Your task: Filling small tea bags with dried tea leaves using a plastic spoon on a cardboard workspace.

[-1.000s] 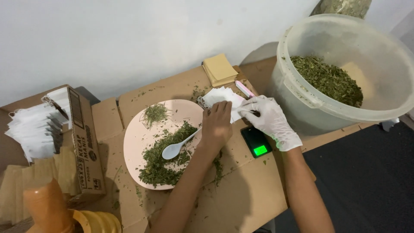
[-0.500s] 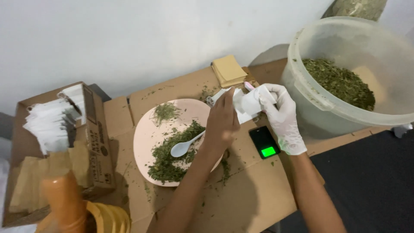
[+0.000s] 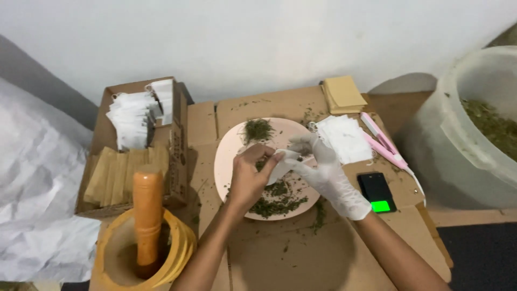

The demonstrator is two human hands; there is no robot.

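Both hands pinch small white paper sachet (image 3: 284,163) over pink round plate (image 3: 229,156); dried green herb pile (image 3: 277,199) at 6 o'clock, sachet filling unfinished.

Left hand (image 3: 249,178) bare, fingers closed on sachet; gloved right hand (image 3: 328,175) likewise.

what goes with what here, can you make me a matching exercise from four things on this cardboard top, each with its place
Things:
1. pestle
2. small scale
3. stack of tan squares
4. white sachets

Places:
a. far edge of the cardboard, by the wall
b. standing in the yellow mortar
c. in the open box on the left
d. right of the pink plate, beside the gloved hand

Pairs: 1-b, 2-d, 3-a, 4-c
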